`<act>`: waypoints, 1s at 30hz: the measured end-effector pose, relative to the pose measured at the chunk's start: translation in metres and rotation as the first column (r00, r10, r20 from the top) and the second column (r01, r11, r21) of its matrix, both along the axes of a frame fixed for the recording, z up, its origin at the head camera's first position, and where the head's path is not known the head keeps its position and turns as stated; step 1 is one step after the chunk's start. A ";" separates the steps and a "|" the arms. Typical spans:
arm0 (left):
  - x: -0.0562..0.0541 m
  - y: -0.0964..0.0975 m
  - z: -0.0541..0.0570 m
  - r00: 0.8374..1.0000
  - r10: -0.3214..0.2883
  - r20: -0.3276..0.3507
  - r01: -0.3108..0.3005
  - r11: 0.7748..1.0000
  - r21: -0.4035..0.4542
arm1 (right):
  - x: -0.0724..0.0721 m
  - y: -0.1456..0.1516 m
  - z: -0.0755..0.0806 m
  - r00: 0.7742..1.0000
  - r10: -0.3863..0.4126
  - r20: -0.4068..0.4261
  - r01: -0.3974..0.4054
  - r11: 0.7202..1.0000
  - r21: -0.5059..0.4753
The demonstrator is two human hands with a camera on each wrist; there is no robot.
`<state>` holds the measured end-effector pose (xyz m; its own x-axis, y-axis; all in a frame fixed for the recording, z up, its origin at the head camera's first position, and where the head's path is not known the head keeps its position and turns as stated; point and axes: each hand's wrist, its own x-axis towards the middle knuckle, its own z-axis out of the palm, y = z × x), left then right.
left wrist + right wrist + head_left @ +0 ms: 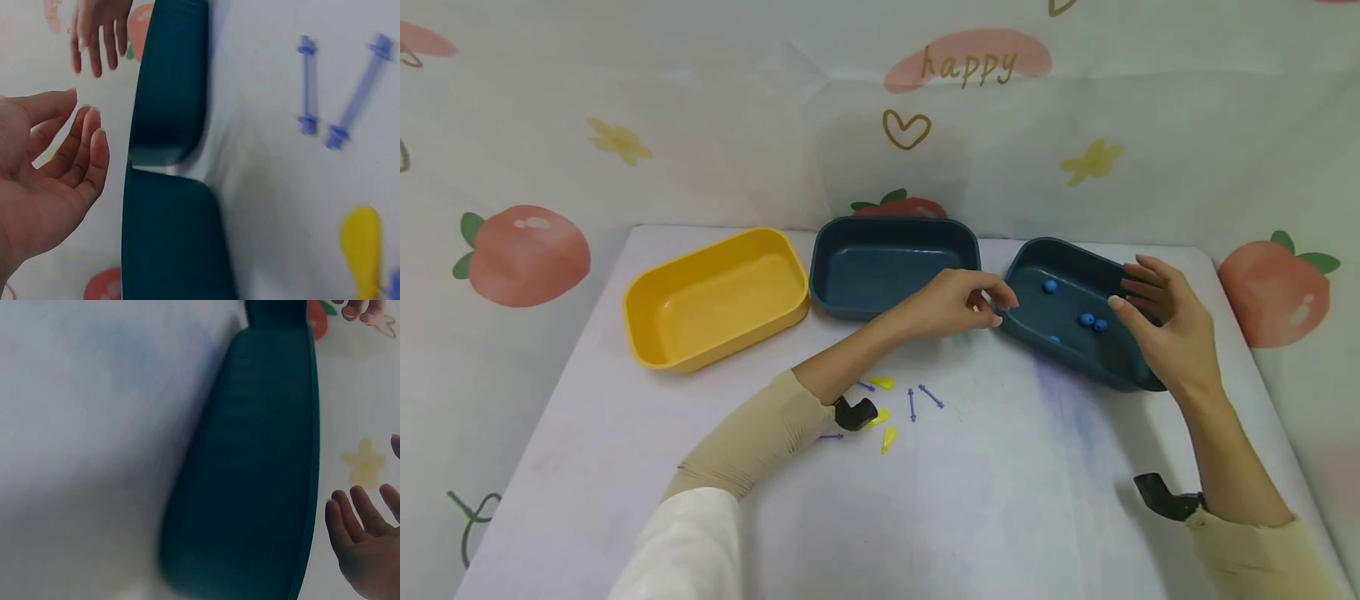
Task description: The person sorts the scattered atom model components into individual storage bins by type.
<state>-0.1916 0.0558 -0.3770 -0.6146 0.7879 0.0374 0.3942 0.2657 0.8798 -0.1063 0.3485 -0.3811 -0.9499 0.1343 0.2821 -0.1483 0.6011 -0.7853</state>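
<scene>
My left hand hovers by the left end of the right-hand dark blue tray, fingers loosely bent. Nothing shows between its fingertips in the left wrist view. Over that tray's right end is my right hand, its fingers spread and apart from the thumb, with nothing visible in it. Several small blue beads lie inside the tray. Below my left forearm, purple rods with knobbed ends and yellow drop-shaped pieces are scattered on the table; the forearm may hide some.
A second dark blue tray stands at the back middle, partly behind my left hand. Left of it sits a yellow tray, angled. A printed cloth hangs behind the white table.
</scene>
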 end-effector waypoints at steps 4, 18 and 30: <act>0.006 -0.014 -0.004 1.000 0.022 0.016 -0.023 0.999 0.032 | -0.007 -0.015 0.003 0.997 0.076 -0.026 -0.077 0.996 -0.042; 0.024 -0.068 -0.011 0.992 0.120 -0.041 -0.121 0.992 -0.020 | -0.029 -0.064 0.000 0.974 0.225 0.002 -0.223 0.966 -0.132; 0.043 -0.115 -0.026 0.969 0.239 -0.061 -0.240 0.971 -0.008 | -0.036 -0.104 -0.006 0.956 0.292 0.013 -0.284 0.936 -0.208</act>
